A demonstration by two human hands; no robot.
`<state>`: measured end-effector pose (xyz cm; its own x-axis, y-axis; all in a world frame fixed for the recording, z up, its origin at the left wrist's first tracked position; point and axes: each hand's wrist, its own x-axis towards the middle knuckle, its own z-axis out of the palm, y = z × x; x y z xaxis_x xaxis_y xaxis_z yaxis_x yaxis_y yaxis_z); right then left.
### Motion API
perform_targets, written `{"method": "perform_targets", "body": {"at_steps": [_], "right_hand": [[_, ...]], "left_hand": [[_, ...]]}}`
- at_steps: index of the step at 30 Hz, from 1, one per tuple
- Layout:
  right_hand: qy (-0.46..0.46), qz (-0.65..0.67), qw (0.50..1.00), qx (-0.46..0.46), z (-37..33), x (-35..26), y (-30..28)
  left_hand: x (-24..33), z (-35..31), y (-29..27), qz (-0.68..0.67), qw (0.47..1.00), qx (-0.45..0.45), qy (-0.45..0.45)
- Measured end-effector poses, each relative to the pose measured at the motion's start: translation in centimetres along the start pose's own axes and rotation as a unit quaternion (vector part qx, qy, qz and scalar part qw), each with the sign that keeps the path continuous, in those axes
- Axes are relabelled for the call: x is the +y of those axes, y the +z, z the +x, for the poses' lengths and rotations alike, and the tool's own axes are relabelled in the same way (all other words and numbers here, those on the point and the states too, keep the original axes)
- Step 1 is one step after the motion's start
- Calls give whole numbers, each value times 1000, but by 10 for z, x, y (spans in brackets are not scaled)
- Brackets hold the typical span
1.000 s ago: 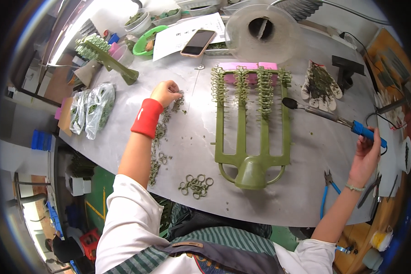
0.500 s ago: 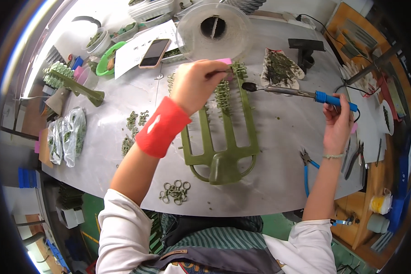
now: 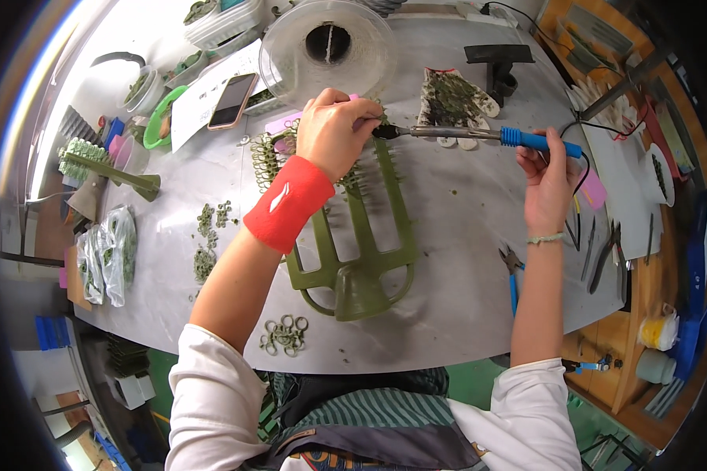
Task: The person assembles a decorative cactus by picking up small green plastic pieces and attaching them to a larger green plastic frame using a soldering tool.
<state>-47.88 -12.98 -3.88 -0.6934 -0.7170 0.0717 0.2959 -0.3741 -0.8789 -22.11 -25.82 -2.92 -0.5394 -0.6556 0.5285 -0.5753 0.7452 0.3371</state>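
Observation:
A green wax rack [image 3: 367,271] with several long prongs lies in front of me, small green pieces lining the prongs. My left hand [image 3: 334,133], red band on its wrist, is over the far end of the prongs. Its thumb and fingers are pinched together, and what they hold is hidden. With my right hand [image 3: 548,180] I grip the blue handle of a soldering iron [image 3: 538,142]. The iron points left, its dark, wide tip right beside my left fingertips. Whether the tip touches a piece there I cannot tell.
Loose green rings [image 3: 284,335] lie near the front edge, smaller green pieces [image 3: 205,263] farther left. Blue-handled pliers [image 3: 513,271] are by my right forearm. Behind stand a clear round tub [image 3: 283,47], a phone [image 3: 233,100] and a stained glove [image 3: 456,98].
The soldering iron's tip has come in to my left fingertips, closing the gap between them. My view has shifted, so the table's things sit farther left in it.

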Motion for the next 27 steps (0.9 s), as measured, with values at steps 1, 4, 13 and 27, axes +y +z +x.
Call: {"method": "perform_targets", "body": {"at_steps": [1, 4, 13, 27], "right_hand": [[0, 0, 1000, 2, 0, 0, 1], [6, 4, 1000, 0, 0, -1, 3], [5, -37, 999, 27, -4, -23, -17], [29, -46, 999, 7, -22, -30, -14]], "left_hand": [[0, 1, 0, 2, 1000, -1, -6], [1, 1, 1, 7, 1000, -2, -5], [-8, 2, -13, 2, 996, 50, 79], [-158, -180, -133, 100, 869, -174, -452]]}}
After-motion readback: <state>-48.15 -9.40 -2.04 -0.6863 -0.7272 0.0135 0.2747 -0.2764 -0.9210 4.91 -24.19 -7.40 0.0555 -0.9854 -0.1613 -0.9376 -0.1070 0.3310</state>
